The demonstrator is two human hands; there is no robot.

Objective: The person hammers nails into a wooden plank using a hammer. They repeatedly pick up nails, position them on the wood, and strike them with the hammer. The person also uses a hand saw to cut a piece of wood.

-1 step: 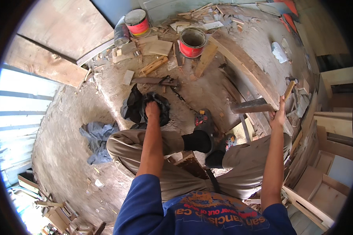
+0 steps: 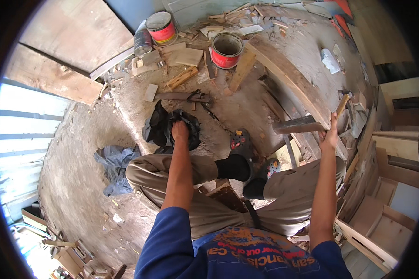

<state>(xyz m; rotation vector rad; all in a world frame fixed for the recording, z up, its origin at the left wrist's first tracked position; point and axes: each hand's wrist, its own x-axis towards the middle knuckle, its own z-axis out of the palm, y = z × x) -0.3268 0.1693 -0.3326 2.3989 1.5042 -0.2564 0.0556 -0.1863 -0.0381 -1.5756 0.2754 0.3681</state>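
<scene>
My left hand (image 2: 179,130) reaches down into the mouth of a crumpled black plastic bag (image 2: 154,126); its fingertips are hidden in the folds, so what they hold does not show. On the right, my right hand (image 2: 330,136) is closed around a yellowish wooden handle (image 2: 342,106) that points up and away. Whatever tool the handle belongs to is hard to make out. Close by that hand lie the end of a long wooden beam (image 2: 295,76) and a short dark wood block (image 2: 298,124).
Red paint cans (image 2: 227,52) stand ahead among wood scraps (image 2: 188,56). A grey plastic bag (image 2: 118,158) lies left of my knee. Wooden drawer-like frames (image 2: 381,218) line the right side. Plywood sheets (image 2: 74,35) lean at the far left. My clogs (image 2: 240,142) rest on the dirt floor.
</scene>
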